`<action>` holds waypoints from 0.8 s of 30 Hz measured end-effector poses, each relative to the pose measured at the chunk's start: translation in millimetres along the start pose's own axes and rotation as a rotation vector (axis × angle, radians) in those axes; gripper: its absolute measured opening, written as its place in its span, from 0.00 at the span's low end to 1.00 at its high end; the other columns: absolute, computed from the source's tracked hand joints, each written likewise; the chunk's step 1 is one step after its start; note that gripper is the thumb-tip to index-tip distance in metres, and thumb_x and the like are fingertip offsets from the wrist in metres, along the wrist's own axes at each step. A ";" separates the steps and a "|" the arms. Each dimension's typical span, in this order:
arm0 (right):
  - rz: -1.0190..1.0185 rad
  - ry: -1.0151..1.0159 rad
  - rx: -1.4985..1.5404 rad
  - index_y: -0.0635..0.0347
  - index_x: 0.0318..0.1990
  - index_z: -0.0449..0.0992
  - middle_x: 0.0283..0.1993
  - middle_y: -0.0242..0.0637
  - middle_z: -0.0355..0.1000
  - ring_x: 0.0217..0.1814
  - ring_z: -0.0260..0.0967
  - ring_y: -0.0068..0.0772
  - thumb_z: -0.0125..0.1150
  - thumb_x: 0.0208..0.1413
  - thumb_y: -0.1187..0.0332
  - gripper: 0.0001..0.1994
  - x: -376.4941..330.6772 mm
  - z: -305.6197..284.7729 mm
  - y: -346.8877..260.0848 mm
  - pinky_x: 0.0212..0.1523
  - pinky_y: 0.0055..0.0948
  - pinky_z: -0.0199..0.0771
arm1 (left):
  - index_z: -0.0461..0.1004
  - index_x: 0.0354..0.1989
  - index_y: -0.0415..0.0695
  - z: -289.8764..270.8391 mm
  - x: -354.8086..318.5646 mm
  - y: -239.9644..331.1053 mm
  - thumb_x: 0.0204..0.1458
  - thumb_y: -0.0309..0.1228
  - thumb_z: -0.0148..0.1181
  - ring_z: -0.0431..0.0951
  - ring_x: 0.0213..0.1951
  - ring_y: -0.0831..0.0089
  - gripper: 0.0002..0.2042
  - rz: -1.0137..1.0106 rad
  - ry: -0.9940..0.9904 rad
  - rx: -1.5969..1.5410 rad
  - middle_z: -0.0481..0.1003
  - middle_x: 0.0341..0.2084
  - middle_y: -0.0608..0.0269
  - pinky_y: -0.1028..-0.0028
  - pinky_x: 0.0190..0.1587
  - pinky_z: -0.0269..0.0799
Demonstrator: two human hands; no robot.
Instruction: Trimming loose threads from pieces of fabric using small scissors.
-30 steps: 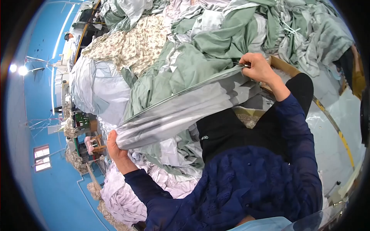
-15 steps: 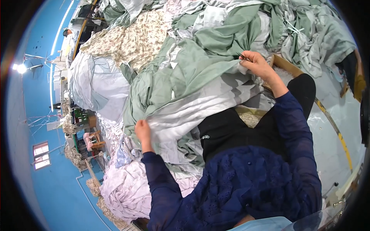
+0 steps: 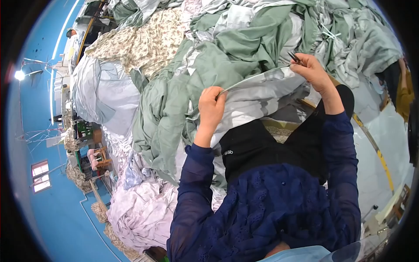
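Note:
Between my hands stretches the edge of a green and white cloth [image 3: 257, 98], its pale side folded up toward me and its lower part draped by my lap. My left hand [image 3: 211, 109] pinches that edge at the left. At the right, my right hand [image 3: 315, 74] is closed on the same edge and also keeps small dark thread snips [image 3: 295, 58] in its fingers, their points sticking out up and to the left. More green cloth [image 3: 163, 113] of the heap lies to the left of my left hand and beyond both hands.
Floral cream fabric [image 3: 148, 39], whitish fabric [image 3: 107, 94] and pale pink fabric [image 3: 139, 214] are heaped at the left. A cardboard box edge [image 3: 332, 82] shows by my right knee. Yellow-black tape [image 3: 375, 146] crosses the floor at right. Another person's arm [image 3: 402, 74] is at the far right.
My left hand has moved up and to the right along the cloth's edge, nearer my right hand. The right hand has shifted slightly right, drawing the edge along.

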State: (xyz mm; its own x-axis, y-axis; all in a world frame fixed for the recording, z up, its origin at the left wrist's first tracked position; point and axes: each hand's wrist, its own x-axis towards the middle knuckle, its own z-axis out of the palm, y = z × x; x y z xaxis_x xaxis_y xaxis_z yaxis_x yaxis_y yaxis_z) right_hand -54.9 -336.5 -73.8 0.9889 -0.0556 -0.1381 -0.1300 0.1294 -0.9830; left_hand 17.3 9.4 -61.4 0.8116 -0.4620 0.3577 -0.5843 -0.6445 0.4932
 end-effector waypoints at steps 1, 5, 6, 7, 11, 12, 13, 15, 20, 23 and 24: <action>-0.014 0.021 -0.008 0.61 0.38 0.74 0.33 0.20 0.68 0.36 0.61 0.12 0.62 0.54 0.70 0.06 0.6 -2.2 3.3 0.39 0.17 0.60 | 0.75 0.30 0.40 -5.4 3.8 1.7 0.49 0.26 0.62 0.69 0.27 0.69 0.04 -0.162 -0.126 -0.154 0.70 0.22 0.64 0.70 0.32 0.64; -0.005 0.023 -0.035 0.61 0.38 0.75 0.31 0.20 0.68 0.34 0.61 0.12 0.63 0.53 0.69 0.07 4.9 -8.5 14.8 0.36 0.17 0.59 | 0.72 0.25 0.39 -21.4 11.2 -0.7 0.58 0.30 0.58 0.56 0.22 0.86 0.11 -0.455 -0.313 -0.621 0.60 0.16 0.77 0.78 0.24 0.53; 0.006 -0.009 -0.056 0.61 0.38 0.75 0.31 0.19 0.68 0.34 0.61 0.11 0.63 0.53 0.70 0.07 5.6 -10.2 17.9 0.36 0.16 0.59 | 0.72 0.25 0.40 -25.5 12.2 3.2 0.59 0.30 0.57 0.55 0.23 0.88 0.11 -0.566 -0.356 -0.752 0.60 0.17 0.80 0.78 0.24 0.51; 0.005 -0.015 -0.052 0.61 0.38 0.75 0.31 0.19 0.68 0.34 0.61 0.11 0.63 0.53 0.70 0.07 6.6 -8.7 19.3 0.36 0.16 0.59 | 0.72 0.24 0.41 -27.3 9.5 2.5 0.59 0.31 0.57 0.54 0.23 0.89 0.12 -0.573 -0.347 -0.787 0.60 0.18 0.82 0.79 0.24 0.49; 0.037 -0.043 -0.053 0.60 0.35 0.74 0.30 0.18 0.66 0.33 0.59 0.10 0.63 0.53 0.70 0.06 7.6 -1.9 23.6 0.35 0.15 0.58 | 0.72 0.24 0.41 -25.9 -2.5 -10.2 0.59 0.31 0.58 0.54 0.23 0.89 0.11 -0.597 -0.298 -0.802 0.61 0.19 0.82 0.80 0.25 0.50; 0.045 -0.045 -0.054 0.60 0.35 0.74 0.30 0.17 0.65 0.32 0.58 0.10 0.63 0.53 0.70 0.05 7.4 0.7 24.3 0.34 0.15 0.57 | 0.72 0.24 0.41 -27.0 -5.5 -14.2 0.59 0.31 0.58 0.55 0.24 0.89 0.11 -0.653 -0.291 -0.860 0.61 0.19 0.82 0.80 0.25 0.50; 0.049 -0.037 -0.056 0.60 0.35 0.74 0.30 0.17 0.65 0.32 0.58 0.10 0.63 0.53 0.70 0.05 6.7 1.3 25.6 0.34 0.15 0.57 | 0.73 0.25 0.41 -27.9 -4.2 -11.5 0.58 0.31 0.58 0.56 0.24 0.89 0.11 -0.706 -0.290 -0.922 0.62 0.19 0.82 0.80 0.25 0.51; 0.039 -0.076 -0.079 0.59 0.32 0.73 0.28 0.17 0.62 0.31 0.56 0.10 0.63 0.53 0.70 0.05 6.1 2.8 26.8 0.32 0.16 0.55 | 0.73 0.26 0.41 -30.7 -4.6 -3.9 0.59 0.31 0.58 0.57 0.24 0.89 0.10 -0.743 -0.271 -0.943 0.63 0.20 0.81 0.81 0.26 0.53; 0.046 -0.134 -0.080 0.59 0.29 0.72 0.26 0.18 0.61 0.29 0.54 0.10 0.63 0.54 0.69 0.07 5.1 15.7 19.3 0.30 0.17 0.52 | 0.76 0.33 0.41 -49.6 -10.5 -20.5 0.60 0.30 0.56 0.70 0.27 0.86 0.07 -0.714 -0.239 -0.990 0.74 0.26 0.74 0.81 0.31 0.66; 0.050 -0.189 -0.065 0.59 0.29 0.72 0.25 0.18 0.61 0.29 0.54 0.10 0.64 0.54 0.69 0.07 3.3 23.5 16.9 0.29 0.17 0.52 | 0.75 0.33 0.40 -66.5 -12.1 -19.9 0.61 0.30 0.55 0.71 0.28 0.85 0.07 -0.692 -0.232 -1.035 0.75 0.27 0.71 0.81 0.31 0.67; 0.073 -0.201 -0.036 0.60 0.28 0.72 0.25 0.18 0.61 0.28 0.54 0.10 0.64 0.54 0.69 0.07 3.1 27.8 16.9 0.29 0.17 0.52 | 0.75 0.33 0.40 -74.0 -13.8 -19.9 0.61 0.31 0.55 0.71 0.28 0.85 0.08 -0.693 -0.235 -0.995 0.76 0.27 0.71 0.81 0.32 0.67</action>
State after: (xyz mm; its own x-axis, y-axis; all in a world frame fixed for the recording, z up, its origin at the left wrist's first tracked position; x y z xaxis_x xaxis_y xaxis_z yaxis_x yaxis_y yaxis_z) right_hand -52.0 -306.9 -87.5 0.9707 0.1521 -0.1859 -0.2010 0.0901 -0.9754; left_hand 17.5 73.8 -17.5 0.8712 -0.3724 -0.3200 0.3051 -0.1000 0.9471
